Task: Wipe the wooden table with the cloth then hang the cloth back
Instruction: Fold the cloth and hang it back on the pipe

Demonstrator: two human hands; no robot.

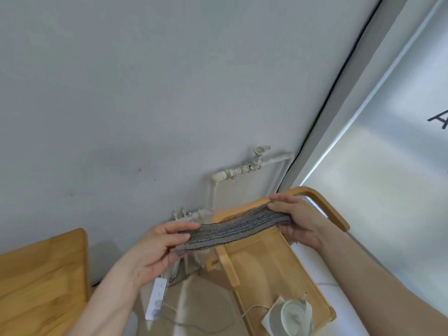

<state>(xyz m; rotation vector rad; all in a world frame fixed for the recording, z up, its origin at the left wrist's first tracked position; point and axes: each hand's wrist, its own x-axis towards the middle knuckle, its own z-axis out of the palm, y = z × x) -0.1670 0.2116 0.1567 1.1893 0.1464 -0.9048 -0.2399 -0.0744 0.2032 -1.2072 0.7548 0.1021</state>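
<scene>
A folded grey cloth (232,227) with blue stripes is stretched between both hands in mid-air. My left hand (160,248) pinches its lower left end, thumb on top. My right hand (295,219) grips its upper right end. The cloth hangs just above the curved wooden top rail (322,204) of a light wood cart, close to it; contact cannot be made out. The wooden table (41,277) shows only its corner at the lower left, away from the cloth.
White pipes with a valve (247,169) run along the grey wall behind the cart. A white power strip (156,297) lies on the floor below my left hand. A white round device with a cord (294,316) sits on the cart's shelf. A frosted glass panel (388,166) stands at right.
</scene>
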